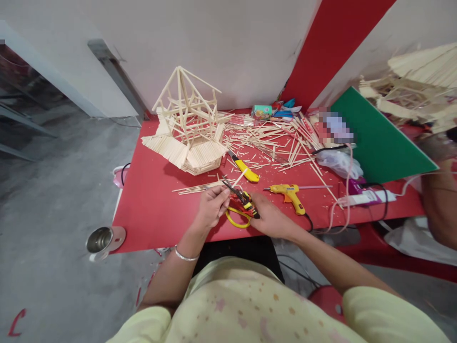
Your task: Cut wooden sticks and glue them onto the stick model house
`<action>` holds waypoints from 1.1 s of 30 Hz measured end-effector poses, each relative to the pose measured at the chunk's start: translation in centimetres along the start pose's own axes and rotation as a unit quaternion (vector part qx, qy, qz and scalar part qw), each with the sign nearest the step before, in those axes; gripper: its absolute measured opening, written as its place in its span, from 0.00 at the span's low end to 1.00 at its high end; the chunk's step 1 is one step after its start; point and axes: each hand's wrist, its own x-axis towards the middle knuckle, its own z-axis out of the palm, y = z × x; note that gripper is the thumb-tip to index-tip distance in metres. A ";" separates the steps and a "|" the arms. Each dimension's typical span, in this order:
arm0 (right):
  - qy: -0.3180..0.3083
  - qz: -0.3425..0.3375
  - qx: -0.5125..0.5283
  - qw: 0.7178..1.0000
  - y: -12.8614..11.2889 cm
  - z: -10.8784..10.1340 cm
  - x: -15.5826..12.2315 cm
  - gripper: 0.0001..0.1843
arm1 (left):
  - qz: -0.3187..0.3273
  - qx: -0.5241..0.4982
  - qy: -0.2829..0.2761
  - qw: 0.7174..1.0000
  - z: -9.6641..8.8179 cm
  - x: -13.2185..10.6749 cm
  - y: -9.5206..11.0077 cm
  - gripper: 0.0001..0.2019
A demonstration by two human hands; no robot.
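My left hand [213, 206] is closed in a pinch on a thin wooden stick [240, 177], which slants up to the right. My right hand [269, 215] is wrapped round a hand cutter [246, 202] with dark jaws and black, yellow and red handles. The jaws point up and left, close to the stick and my left fingertips; whether they touch it I cannot tell. Beneath the cutter shows a yellow loop handle [238, 220], its other end hidden. Just beyond lies a yellow utility knife [246, 167]. Several loose sticks [196, 187] lie near my left hand.
A stick-built model [189, 128] with an open roof frame stands at the back left of the red table [153, 209]. Scattered sticks [264, 138] cover the back. A yellow glue gun [289, 194], green board [378, 138] and metal mug [103, 239] are around; another person's arm [441, 205] is right.
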 end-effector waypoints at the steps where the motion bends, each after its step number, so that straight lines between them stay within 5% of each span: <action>1: -0.013 -0.006 0.017 1.000 0.0 -0.1 -0.1 0.35 | 0.010 0.005 0.010 1.000 -0.3 0.1 -0.1 0.18; 4: -0.031 0.009 0.050 0.998 0.3 -0.5 -0.3 0.38 | 0.035 0.053 0.033 0.997 -1.4 0.4 -0.3 0.17; 8: -0.087 0.064 0.138 0.985 0.3 -1.1 -1.0 0.25 | 0.060 0.099 -0.003 0.993 -2.5 0.9 -0.9 0.15; 11: -0.227 0.108 0.349 0.903 -0.1 -1.3 -1.3 0.22 | 0.084 0.003 -0.043 0.996 -2.9 1.4 -1.3 0.15; 14: -0.242 0.172 0.487 0.821 0.1 -1.3 -0.2 0.25 | 0.096 -0.035 -0.020 0.995 -3.2 1.8 -1.4 0.15; 18: -0.197 0.274 0.517 0.786 0.9 -1.8 3.9 0.21 | 0.105 0.031 0.038 0.993 -3.8 1.8 -1.5 0.14; 24: -0.259 0.324 0.511 0.753 0.1 -2.4 6.2 0.15 | 0.093 0.055 0.075 0.991 -5.3 0.9 -1.5 0.17; 27: -0.255 0.295 0.482 0.785 0.2 -3.2 5.1 0.20 | 0.101 0.051 0.085 0.990 -5.9 0.7 -1.4 0.17; 29: -0.190 0.256 0.380 0.868 0.8 -4.5 5.2 0.24 | 0.103 0.038 0.075 0.991 -6.0 0.8 -1.4 0.16; 31: -0.080 0.221 0.160 0.959 2.1 -6.3 6.5 0.29 | 0.098 0.028 0.055 0.993 -5.6 1.0 -1.4 0.16; 33: 0.048 0.229 -0.116 0.965 3.6 -8.0 8.7 0.36 | 0.089 0.016 0.038 0.995 -5.0 1.1 -1.3 0.17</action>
